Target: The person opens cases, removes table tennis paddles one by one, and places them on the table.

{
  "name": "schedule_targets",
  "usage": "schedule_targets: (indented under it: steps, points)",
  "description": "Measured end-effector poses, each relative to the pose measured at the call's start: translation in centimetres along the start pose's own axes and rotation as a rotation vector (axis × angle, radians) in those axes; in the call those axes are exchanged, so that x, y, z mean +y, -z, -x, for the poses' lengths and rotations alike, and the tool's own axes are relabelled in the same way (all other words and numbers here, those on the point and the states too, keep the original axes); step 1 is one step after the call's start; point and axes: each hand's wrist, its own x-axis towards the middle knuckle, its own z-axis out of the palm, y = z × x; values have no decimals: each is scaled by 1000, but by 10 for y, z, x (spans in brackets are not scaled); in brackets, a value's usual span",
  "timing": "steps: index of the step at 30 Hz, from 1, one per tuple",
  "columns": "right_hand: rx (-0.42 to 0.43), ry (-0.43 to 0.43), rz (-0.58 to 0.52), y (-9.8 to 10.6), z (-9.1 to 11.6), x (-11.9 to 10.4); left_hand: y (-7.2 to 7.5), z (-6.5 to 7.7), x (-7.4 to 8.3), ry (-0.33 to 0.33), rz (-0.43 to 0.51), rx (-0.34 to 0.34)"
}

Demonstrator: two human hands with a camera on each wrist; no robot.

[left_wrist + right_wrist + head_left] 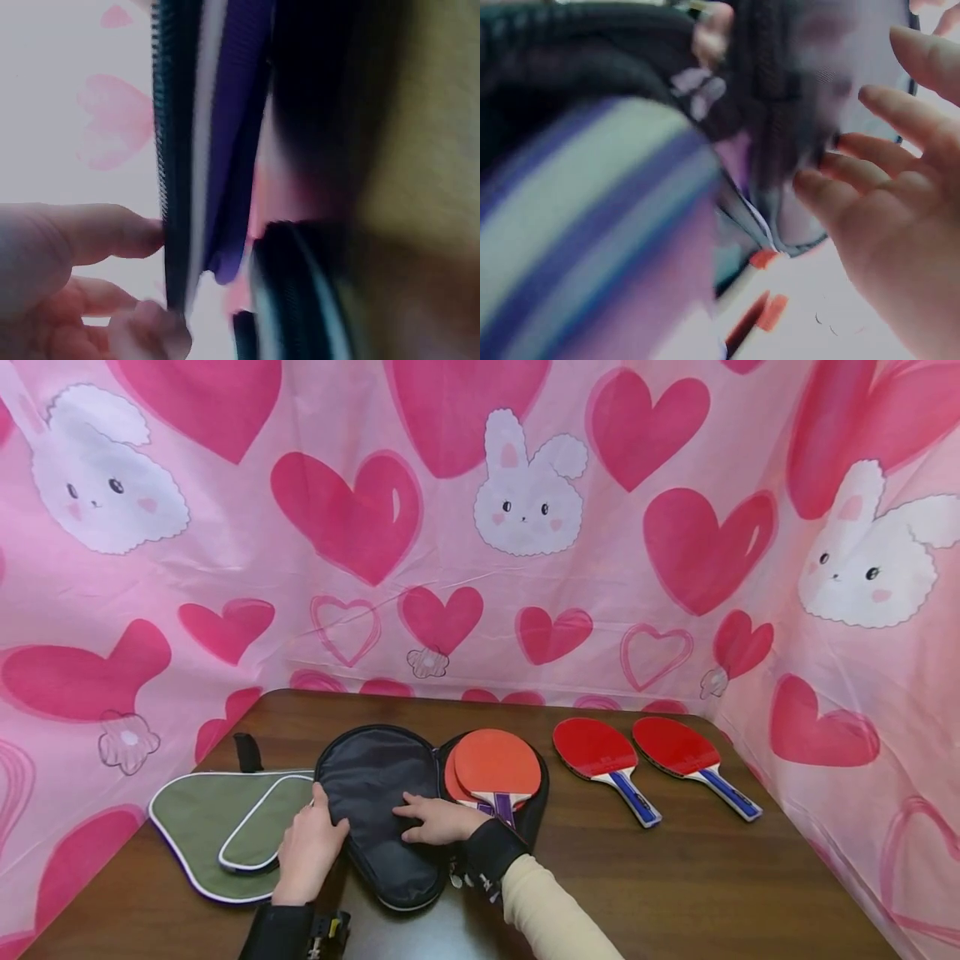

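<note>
A black-lined paddle case [375, 810] lies unfolded on the table, its lid to the left. My left hand [310, 847] grips the lid's left edge; in the left wrist view its thumb and fingers pinch the zippered rim [178, 187]. Over the lid's inner face is my right hand [441, 821], fingers spread; in the right wrist view they look straight, close to the lining. Two overlapping orange table tennis paddles [498, 762] with purple handles lie in the case's right half. My right hand and wrist partly hide their handles.
A green paddle case [197, 827] with white piping lies at the left, partly under the black case. Two red paddles [596, 745] with blue handles lie side by side on the right of the brown table [712, 877]. A pink heart-print cloth [450, 560] hangs around the table.
</note>
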Motion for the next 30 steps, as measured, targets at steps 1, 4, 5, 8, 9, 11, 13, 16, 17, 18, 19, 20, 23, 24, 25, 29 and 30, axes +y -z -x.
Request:
schedule_targets:
  steps: [1, 4, 5, 8, 9, 11, 13, 16, 17, 18, 19, 20, 23, 24, 25, 29, 30]
  points:
    - [36, 11, -2, 2, 1, 1, 1, 1, 4, -13, -4, 29]
    - [190, 32, 13, 11, 9, 7, 2, 7, 20, -104, -29, 117]
    - [258, 28, 42, 14, 13, 10, 1, 9, 26, -150, -38, 133]
    - [447, -75, 155, 22, 26, 21, -6, 15, 47, -325, -59, 106]
    - [483, -136, 183, 24, 30, 26, -10, 17, 54, -384, -61, 64]
    - [497, -274, 199, 26, 39, 34, -18, 21, 65, -491, -65, -50]
    - [451, -378, 156, 26, 47, 41, -27, 25, 72, -550, -82, -201]
    - [362, -460, 77, 21, 52, 47, -39, 28, 74, -567, -132, -387]
    - [347, -468, 50, 18, 53, 49, -42, 29, 72, -563, -154, -427]
    - [336, -466, 28, 16, 53, 50, -46, 30, 71, -559, -180, -454]
    - [329, -465, 0, 13, 52, 51, -49, 31, 70, -556, -197, -469]
    - [326, -464, -26, 11, 52, 52, -52, 31, 68, -559, -214, -475]
    - [322, -462, -101, 9, 51, 53, -57, 33, 66, -567, -233, -474]
    - [317, -464, -111, 9, 50, 53, -58, 33, 66, -572, -237, -470]
    - [313, -470, -129, 9, 50, 53, -59, 33, 67, -573, -235, -467]
    - [340, -458, -110, 10, 51, 54, -60, 33, 68, -576, -230, -462]
    - [355, -449, -92, 11, 52, 54, -60, 33, 69, -575, -229, -463]
